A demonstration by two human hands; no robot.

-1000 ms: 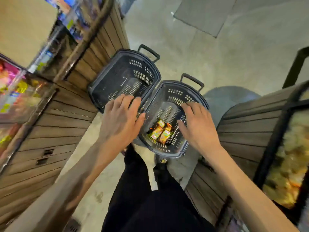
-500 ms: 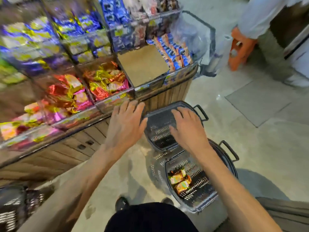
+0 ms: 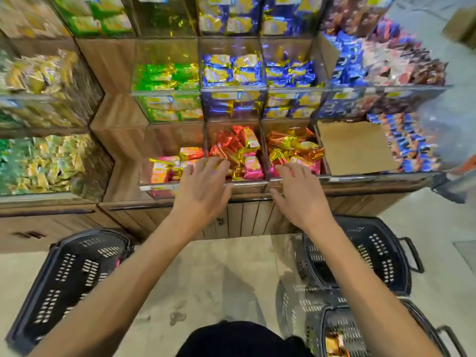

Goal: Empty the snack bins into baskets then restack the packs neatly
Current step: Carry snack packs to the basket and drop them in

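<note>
My left hand (image 3: pixel 203 186) and my right hand (image 3: pixel 298 194) reach with spread fingers over the front edge of the lowest row of clear snack bins, holding nothing. The left fingertips are at the bin of red and gold packs (image 3: pixel 237 153). The right fingertips are at the bin of orange and gold packs (image 3: pixel 293 148). A bin further left holds a few pink and orange packs (image 3: pixel 170 166). Three dark plastic baskets stand on the floor: one at the left (image 3: pixel 69 282), one at the right (image 3: pixel 381 256), and one at the lower right (image 3: pixel 360 331) with a few orange packs in it.
One bin at the right shows only its brown cardboard bottom (image 3: pixel 355 148). Higher rows hold green packs (image 3: pixel 167 76) and blue packs (image 3: pixel 231 70). The wooden shelf base (image 3: pixel 244 220) stands in front of me, with bare concrete floor (image 3: pixel 219 274) between the baskets.
My view has swung up from the baskets to the shelf. Both hands have risen from over the right baskets to the front of the lowest bins.
</note>
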